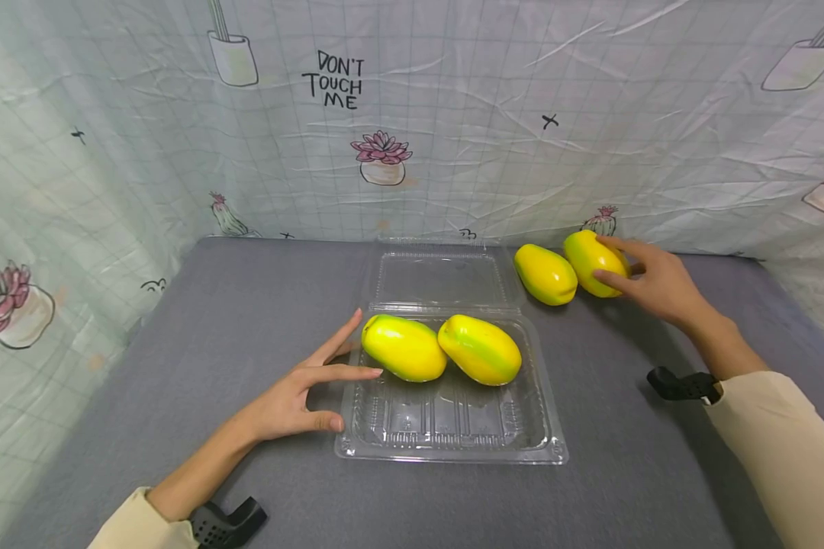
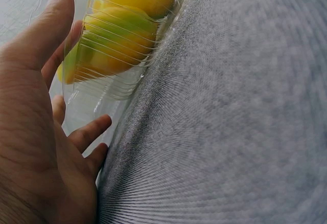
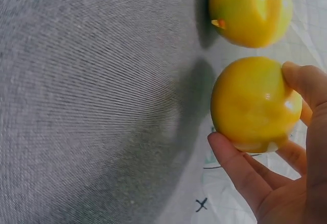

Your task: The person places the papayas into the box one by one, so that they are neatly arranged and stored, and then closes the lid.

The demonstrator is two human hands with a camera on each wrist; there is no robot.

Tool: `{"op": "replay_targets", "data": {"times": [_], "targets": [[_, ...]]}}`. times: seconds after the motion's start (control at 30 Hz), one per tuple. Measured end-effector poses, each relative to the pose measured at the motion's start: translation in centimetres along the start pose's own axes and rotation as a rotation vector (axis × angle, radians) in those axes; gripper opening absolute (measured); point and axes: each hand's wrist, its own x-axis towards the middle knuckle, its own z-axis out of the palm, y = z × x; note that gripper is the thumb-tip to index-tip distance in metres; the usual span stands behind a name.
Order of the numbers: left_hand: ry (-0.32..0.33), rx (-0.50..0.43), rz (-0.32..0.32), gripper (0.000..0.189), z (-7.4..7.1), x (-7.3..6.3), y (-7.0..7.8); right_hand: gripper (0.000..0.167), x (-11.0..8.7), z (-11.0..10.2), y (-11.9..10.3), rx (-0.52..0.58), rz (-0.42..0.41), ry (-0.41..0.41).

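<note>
Two yellow-green papayas lie side by side in the base of a clear plastic clamshell box (image 1: 446, 415): a left one (image 1: 403, 349) and a right one (image 1: 481, 351). My left hand (image 1: 291, 396) is at the box's left edge, fingers spread and fairly straight, index fingertip reaching over the rim near the left papaya. My right hand (image 1: 659, 282) holds another papaya (image 3: 255, 104) between thumb and fingers at the back right. Beside it rests a further papaya (image 1: 545, 274), just right of the box's lid.
The transparent lid (image 1: 446, 278) lies folded back behind the base. Grey cloth (image 1: 261, 305) covers the table. A printed curtain (image 1: 467, 168) hangs along the back edge and sides. Each wrist wears a black band (image 1: 683, 383).
</note>
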Motion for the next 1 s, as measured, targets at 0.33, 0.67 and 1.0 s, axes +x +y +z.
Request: {"op": "replay_targets", "data": {"times": [0.33, 0.67, 1.0], "targets": [[-0.005, -0.018, -0.003, 0.062, 0.0, 0.0, 0.0, 0.064, -1.1, -1.7, -0.8, 0.069, 0.035, 0.113], [0.000, 0.006, -0.019, 0.070, 0.0, 0.0, 0.0, 0.062, -2.1, -1.8, -2.1, 0.076, -0.033, 0.177], [0.011, 0.016, -0.008, 0.067, 0.0, 0.0, 0.0, 0.063, -3.4, -1.8, -5.2, 0.151, -0.153, 0.249]]}}
